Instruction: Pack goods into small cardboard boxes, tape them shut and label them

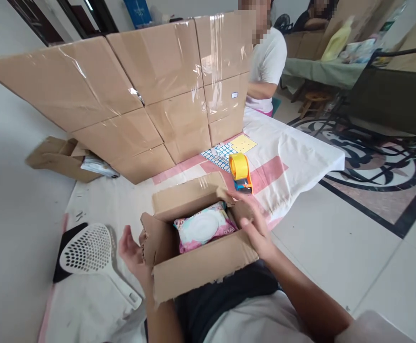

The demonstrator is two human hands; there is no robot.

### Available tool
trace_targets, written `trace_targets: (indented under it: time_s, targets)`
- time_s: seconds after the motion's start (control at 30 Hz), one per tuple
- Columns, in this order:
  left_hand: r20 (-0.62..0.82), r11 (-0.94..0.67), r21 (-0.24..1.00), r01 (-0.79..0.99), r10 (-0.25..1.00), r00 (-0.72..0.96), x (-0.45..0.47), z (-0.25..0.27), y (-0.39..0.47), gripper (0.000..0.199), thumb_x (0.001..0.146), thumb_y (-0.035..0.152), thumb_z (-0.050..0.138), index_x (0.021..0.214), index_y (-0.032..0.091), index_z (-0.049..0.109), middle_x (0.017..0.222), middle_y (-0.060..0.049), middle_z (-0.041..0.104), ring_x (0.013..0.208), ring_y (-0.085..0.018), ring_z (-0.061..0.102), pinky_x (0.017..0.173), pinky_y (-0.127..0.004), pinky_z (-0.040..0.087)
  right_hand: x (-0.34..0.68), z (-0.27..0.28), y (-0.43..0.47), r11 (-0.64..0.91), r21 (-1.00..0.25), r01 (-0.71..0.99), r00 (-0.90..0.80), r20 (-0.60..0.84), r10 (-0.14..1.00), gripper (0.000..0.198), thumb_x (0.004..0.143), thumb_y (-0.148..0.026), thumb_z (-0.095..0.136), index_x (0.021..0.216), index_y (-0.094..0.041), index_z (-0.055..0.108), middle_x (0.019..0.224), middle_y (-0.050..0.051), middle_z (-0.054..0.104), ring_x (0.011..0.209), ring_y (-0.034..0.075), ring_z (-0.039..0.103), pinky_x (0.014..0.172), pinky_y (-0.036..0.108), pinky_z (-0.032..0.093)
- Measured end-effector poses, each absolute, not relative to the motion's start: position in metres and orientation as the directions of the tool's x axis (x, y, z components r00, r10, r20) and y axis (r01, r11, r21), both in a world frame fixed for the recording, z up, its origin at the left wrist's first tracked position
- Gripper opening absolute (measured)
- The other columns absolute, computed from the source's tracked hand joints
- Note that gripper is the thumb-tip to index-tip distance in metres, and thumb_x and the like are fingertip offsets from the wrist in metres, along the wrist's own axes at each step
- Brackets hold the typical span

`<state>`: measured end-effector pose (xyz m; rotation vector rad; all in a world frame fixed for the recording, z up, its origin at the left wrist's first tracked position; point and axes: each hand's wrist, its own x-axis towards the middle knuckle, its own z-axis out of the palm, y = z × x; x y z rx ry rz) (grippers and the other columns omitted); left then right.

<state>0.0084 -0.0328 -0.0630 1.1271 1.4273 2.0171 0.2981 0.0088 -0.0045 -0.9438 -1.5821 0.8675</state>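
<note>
Right grip [256, 231] holds carton [204, 267] by its edge (open floor [325, 247] alongside).

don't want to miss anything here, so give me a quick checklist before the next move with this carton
- Carton open at the top: ok
- Pink-and-white packet inside the carton: ok
- Near flap with a clean edge: not ok, it is ragged
- Right hand at the carton's right side: ok
- Left hand gripping the left flap firmly: cannot tell
- Tape dispenser outside the carton: ok
</note>
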Motion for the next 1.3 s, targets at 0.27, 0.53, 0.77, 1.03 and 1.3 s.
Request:
trace_targets:
  time_s: [0.27,0.53,0.77,1.03,1.3]
  targets:
    - [0.603,-0.512,0.797,0.320,0.695,-0.391,0.012,-0.044,-0.053,0.026,0.099,0.041,0.057,0.100,0.025,0.078,0.125,-0.005,0.074,0.130,-0.025,0.061,0.117,-0.049,0.042,0.309,-0.002,0.037,0.572,-0.816,0.080,-0.420,0.493,0.762,0.060,0.106,-0.059,0.026,0.122,-0.028,0.075,0.142,0.008,0.064,0.153,0.032,0.031,0.126,0.059,0.022]
    - [0.553,-0.494,0.833,0.249,0.754,-0.354,0.006,-0.067,-0.057,0.043,0.076,0.048,0.081,0.114,0.031,0.070,0.145,-0.007,0.061,0.139,-0.030,0.052,0.112,-0.046,0.045,0.293,-0.018,0.039,0.514,-0.857,0.031,-0.310,0.481,0.820,0.060,0.097,-0.046,0.038,0.153,-0.026,0.046,0.134,0.011,0.062,0.147,0.031,0.039,0.123,0.056,0.027]
    - [0.488,-0.497,0.853,0.159,0.654,-0.577,0.044,-0.046,-0.038,0.034,0.084,0.041,0.069,0.113,0.023,0.065,0.135,-0.009,0.064,0.131,-0.029,0.057,0.113,-0.048,0.042,0.278,-0.005,0.044,0.176,-0.958,-0.226,-0.227,0.228,0.947,0.085,0.084,-0.036,0.034,0.165,-0.022,0.011,0.159,0.012,0.047,0.143,0.031,0.050,0.117,0.057,0.038]
    - [0.580,-0.494,0.813,0.308,0.636,-0.510,0.051,-0.041,-0.040,0.046,0.085,0.030,0.062,0.131,0.027,0.065,0.152,-0.005,0.057,0.151,-0.030,0.041,0.127,-0.051,0.028,0.273,0.005,0.069,0.083,-0.894,-0.441,-0.226,0.201,0.953,0.063,0.077,-0.027,0.063,0.139,-0.036,0.059,0.141,-0.001,0.064,0.137,0.028,0.052,0.117,0.043,0.037]
    - [0.577,-0.340,0.800,0.494,0.663,-0.477,0.038,-0.041,-0.038,0.078,0.089,0.037,0.056,0.162,0.035,0.028,0.173,-0.004,0.024,0.150,-0.030,0.042,0.121,-0.048,0.041,0.271,-0.013,0.093,0.297,-0.895,-0.332,-0.150,0.361,0.920,0.018,0.079,-0.029,0.053,0.085,-0.024,0.070,0.102,0.004,0.066,0.109,0.027,0.059,0.103,0.038,0.042]
